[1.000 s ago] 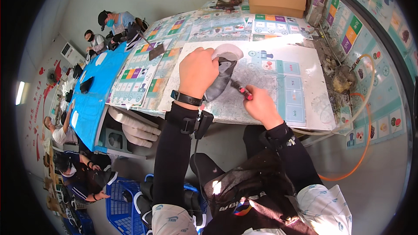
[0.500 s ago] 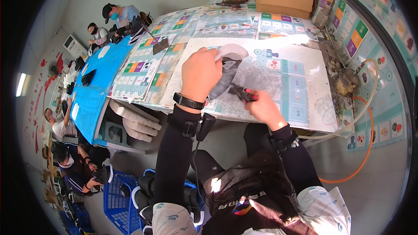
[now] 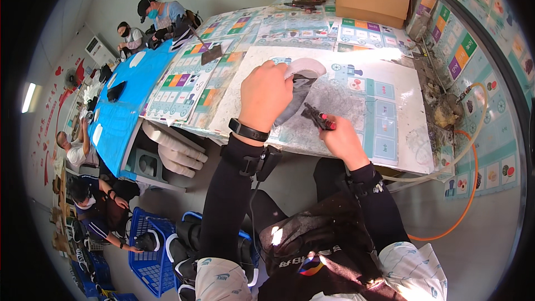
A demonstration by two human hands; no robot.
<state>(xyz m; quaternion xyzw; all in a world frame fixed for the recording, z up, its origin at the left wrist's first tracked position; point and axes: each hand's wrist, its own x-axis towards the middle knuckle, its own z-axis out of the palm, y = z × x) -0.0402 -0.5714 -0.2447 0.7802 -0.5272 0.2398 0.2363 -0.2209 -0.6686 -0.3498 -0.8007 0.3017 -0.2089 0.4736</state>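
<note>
My left hand (image 3: 266,93) is closed on a dark grey shoe (image 3: 298,92) with a pale, curved sole edge, held tilted over the worktable. Part of the shoe is hidden behind that hand. To its right, my right hand (image 3: 342,142) is wrapped round a small black-and-red hand tool (image 3: 315,116), its exact kind unclear. The tool's black end points toward the shoe, with a small gap between them. Beneath both hands lies a white printed board (image 3: 409,117) with a grey, smudged patch.
A cardboard box (image 3: 368,1) of dark items stands at the back. Pale and orange hoses (image 3: 472,189) curve down at the right. A flat metal scraper (image 3: 211,54) lies left of the board. Blue baskets (image 3: 146,265) with shoes sit on the floor; co-workers are at the left.
My two hands keep their hold on the shoe and the tool, with little movement. The co-worker at the lower left has lowered a shoe into the blue basket.
</note>
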